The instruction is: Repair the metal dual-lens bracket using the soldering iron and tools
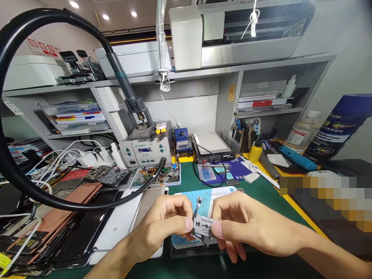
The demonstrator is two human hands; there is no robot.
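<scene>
My right hand (247,221) pinches a double-edged razor blade (202,226) marked DUOLEKE between thumb and fingers. Facing it, my left hand (171,223) is closed on a small dark phone flex part (198,205), a thin strip with a metallic tip. The blade lies across the front of this part and hides its middle; I cannot tell whether it is cutting into it. Below both hands is a blue and white printed pad (186,195), resting on a dark perforated tray (192,252).
On the left lie stacked phones and back covers (119,221), under a looping black hose (87,207). Behind stand a rework station (148,151), a tray of small parts (177,178) and a heating plate (212,143). A blue spray can (334,128) stands right.
</scene>
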